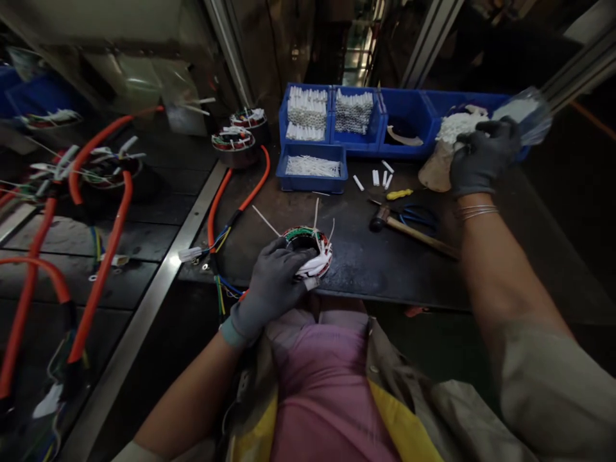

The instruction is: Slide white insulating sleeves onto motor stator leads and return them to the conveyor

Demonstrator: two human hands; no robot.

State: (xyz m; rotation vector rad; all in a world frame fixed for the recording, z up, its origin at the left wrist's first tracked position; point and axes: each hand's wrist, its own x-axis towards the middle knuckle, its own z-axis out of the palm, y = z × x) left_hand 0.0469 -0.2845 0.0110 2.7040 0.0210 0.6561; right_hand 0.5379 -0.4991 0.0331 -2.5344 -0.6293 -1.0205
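Observation:
My left hand (279, 279), in a grey glove, is closed on the near left side of a motor stator (328, 260) by the table's front edge. White sleeving lies over the stator's near side, green and red show along its rim, and thin pale ties stick up from it. Far to the right, my gloved right hand (486, 154) reaches to a bag of small white pieces (462, 126) at the right-hand blue bins. Its fingers are curled at the bag's mouth; what lies between them is hidden. A clear plastic bag (527, 115) is just beyond.
Blue bins (332, 138) of white tubes line the back, with a small blue tray (310, 183) of thin white ties before them. A hammer (414, 232), a yellow-handled tool (399, 194) and loose white tubes (376, 178) lie mid-table. Stators with orange cables (233, 149) stand left.

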